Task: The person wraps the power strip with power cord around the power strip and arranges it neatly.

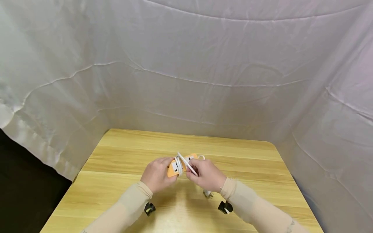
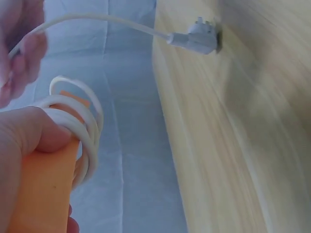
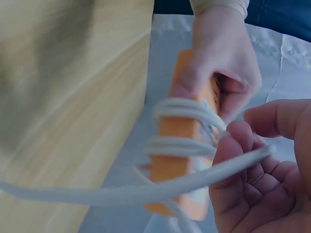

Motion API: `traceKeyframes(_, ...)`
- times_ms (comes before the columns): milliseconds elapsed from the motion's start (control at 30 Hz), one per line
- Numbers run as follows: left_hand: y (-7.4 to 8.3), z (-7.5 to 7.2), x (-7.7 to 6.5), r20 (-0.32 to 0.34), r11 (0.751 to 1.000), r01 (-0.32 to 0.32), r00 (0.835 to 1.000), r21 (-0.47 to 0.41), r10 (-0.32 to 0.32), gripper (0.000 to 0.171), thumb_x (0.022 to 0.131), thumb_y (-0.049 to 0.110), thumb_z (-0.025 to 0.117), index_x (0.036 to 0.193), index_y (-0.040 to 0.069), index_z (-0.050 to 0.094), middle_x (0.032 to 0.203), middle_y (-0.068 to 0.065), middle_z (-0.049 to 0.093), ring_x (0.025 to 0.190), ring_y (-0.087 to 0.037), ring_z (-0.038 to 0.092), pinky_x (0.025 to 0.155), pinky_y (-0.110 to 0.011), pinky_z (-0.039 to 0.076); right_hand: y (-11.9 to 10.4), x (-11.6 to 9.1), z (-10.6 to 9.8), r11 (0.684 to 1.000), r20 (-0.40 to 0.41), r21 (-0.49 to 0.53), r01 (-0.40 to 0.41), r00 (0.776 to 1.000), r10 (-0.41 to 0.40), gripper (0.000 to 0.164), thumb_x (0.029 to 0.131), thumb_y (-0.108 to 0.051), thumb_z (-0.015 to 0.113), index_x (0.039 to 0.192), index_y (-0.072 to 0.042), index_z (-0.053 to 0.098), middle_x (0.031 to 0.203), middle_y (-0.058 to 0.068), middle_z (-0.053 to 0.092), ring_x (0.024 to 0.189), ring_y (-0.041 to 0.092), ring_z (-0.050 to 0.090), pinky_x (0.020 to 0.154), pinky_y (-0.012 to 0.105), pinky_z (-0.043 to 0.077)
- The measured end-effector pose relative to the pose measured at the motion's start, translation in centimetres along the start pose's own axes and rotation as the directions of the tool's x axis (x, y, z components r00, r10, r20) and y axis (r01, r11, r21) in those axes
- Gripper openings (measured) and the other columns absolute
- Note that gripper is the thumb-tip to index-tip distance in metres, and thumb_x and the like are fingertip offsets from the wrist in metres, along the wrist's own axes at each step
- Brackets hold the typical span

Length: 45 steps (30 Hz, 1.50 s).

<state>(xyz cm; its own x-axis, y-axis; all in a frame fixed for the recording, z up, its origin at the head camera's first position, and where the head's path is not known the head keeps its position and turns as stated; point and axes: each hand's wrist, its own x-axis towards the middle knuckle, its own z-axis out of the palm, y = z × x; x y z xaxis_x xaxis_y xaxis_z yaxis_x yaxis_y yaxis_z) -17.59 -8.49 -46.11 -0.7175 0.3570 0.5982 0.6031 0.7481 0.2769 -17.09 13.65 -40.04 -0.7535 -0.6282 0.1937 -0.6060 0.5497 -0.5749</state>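
An orange power strip (image 1: 172, 172) with white labelled faces is held up over the table, tilted. My left hand (image 1: 157, 174) grips one end of it, thumb along its side in the left wrist view. Several turns of white cord (image 2: 73, 121) wrap around the strip's middle. My right hand (image 1: 208, 174) holds the loose run of this cord between curled fingers, close beside the strip's other end. From that hand the cord runs down to a white plug (image 2: 201, 39), which hangs close over the tabletop, its pins showing.
A wood-grain table (image 1: 116, 155) lies below both hands. Pale grey curtains (image 1: 204, 103) enclose its back and sides. Small black devices sit at the left wrist (image 1: 149, 208) and the right wrist (image 1: 225, 207).
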Motion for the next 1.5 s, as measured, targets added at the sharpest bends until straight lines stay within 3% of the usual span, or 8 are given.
traceKeyframes(167, -0.2, -0.6, 0.3, -0.071, 0.999, 0.015, 0.997, -0.041, -0.018, 0.052, 0.066, 0.028, 0.081, 0.109, 0.001, 0.068, 0.099, -0.010, 0.072, 0.084, -0.022, 0.069, 0.068, -0.030, 0.057, 0.5, -1.2, 1.0, 0.999, 0.011, 0.042, -0.021, 1.000, 0.020, 0.011, 0.090, -0.014, 0.064, 0.083, -0.018, 0.056, 0.063, -0.012, 0.050, 0.049, -0.003, 0.041, 0.042, 0.017, 0.038)
traceKeyframes(300, -0.3, -1.0, 0.5, -0.110, 0.999, 0.002, 0.994, -0.051, -0.008, 0.050, 0.065, 0.026, 0.082, 0.107, 0.001, 0.068, 0.098, -0.011, 0.072, 0.082, -0.022, 0.069, 0.064, -0.030, 0.056, 0.6, -1.7, 1.7, 1.000, -0.017, 0.003, 0.029, 0.999, -0.028, 0.010, 0.091, -0.013, 0.063, 0.086, -0.017, 0.055, 0.066, -0.013, 0.051, 0.051, -0.004, 0.042, 0.043, 0.015, 0.039)
traceKeyframes(633, 0.4, -0.4, 0.8, -0.124, 0.998, -0.057, 0.991, -0.015, 0.055, 0.050, 0.066, 0.028, 0.081, 0.107, 0.001, 0.068, 0.098, -0.010, 0.071, 0.088, -0.025, 0.068, 0.076, -0.035, 0.057, -1.2, -1.1, 3.2, 0.990, 0.006, -0.063, 0.126, 0.992, -0.126, 0.006, 0.093, -0.014, 0.059, 0.091, -0.017, 0.054, 0.068, -0.014, 0.047, 0.055, -0.003, 0.040, 0.048, 0.012, 0.036)
traceKeyframes(800, 0.4, -0.2, 0.6, -0.133, 0.998, -0.019, 0.991, -0.052, 0.012, 0.050, 0.067, 0.027, 0.082, 0.108, 0.001, 0.068, 0.100, -0.011, 0.071, 0.088, -0.025, 0.068, 0.073, -0.033, 0.057, -1.5, -1.0, 4.0, 0.992, 0.026, -0.065, 0.107, 0.994, -0.106, 0.005, 0.094, -0.013, 0.057, 0.096, -0.015, 0.053, 0.073, -0.013, 0.048, 0.057, -0.003, 0.041, 0.049, 0.012, 0.036)
traceKeyframes(1033, 0.3, -0.3, 0.6, -0.198, 0.986, 0.012, 0.979, -0.165, -0.045, 0.050, 0.067, 0.027, 0.082, 0.107, 0.000, 0.068, 0.097, -0.011, 0.072, 0.076, -0.018, 0.067, 0.055, -0.021, 0.049, -1.3, -1.4, 5.0, 0.994, 0.076, -0.059, 0.092, 0.993, -0.088, 0.003, 0.098, -0.016, 0.052, 0.095, -0.016, 0.053, 0.072, -0.014, 0.048, 0.058, -0.003, 0.043, 0.050, 0.011, 0.038)
traceKeyframes(1167, 0.3, -0.6, 0.6, -0.235, 0.975, -0.005, 0.971, -0.224, -0.049, 0.051, 0.068, 0.028, 0.084, 0.108, 0.000, 0.068, 0.097, -0.012, 0.071, 0.074, -0.016, 0.066, 0.053, -0.019, 0.049, -0.6, -1.8, 5.6, 0.994, 0.159, -0.054, 0.096, 0.984, -0.087, 0.007, 0.097, -0.015, 0.053, 0.092, -0.018, 0.056, 0.070, -0.016, 0.048, 0.058, -0.004, 0.044, 0.053, 0.011, 0.040)
traceKeyframes(1367, 0.6, -1.8, 0.6, -0.239, 0.950, -0.040, 0.970, -0.309, -0.037, 0.053, 0.068, 0.025, 0.084, 0.112, 0.002, 0.067, 0.100, -0.011, 0.071, 0.076, -0.018, 0.066, 0.056, -0.020, 0.052, 1.9, -3.0, 6.3, 0.985, 0.327, -0.084, 0.154, 0.938, -0.118, 0.016, 0.098, -0.015, 0.053, 0.084, -0.015, 0.061, 0.067, -0.017, 0.046, 0.058, -0.006, 0.041, 0.054, 0.009, 0.038)
traceKeyframes(1500, 0.8, -2.5, 0.7, -0.227, 0.937, -0.074, 0.974, -0.343, -0.007, 0.051, 0.067, 0.021, 0.082, 0.112, 0.001, 0.067, 0.101, -0.012, 0.071, 0.075, -0.017, 0.065, 0.054, -0.018, 0.051, 3.5, -3.4, 6.3, 0.988, 0.364, -0.070, 0.136, 0.926, -0.102, 0.014, 0.097, -0.013, 0.055, 0.086, -0.013, 0.063, 0.070, -0.015, 0.051, 0.063, -0.006, 0.046, 0.059, 0.010, 0.041)
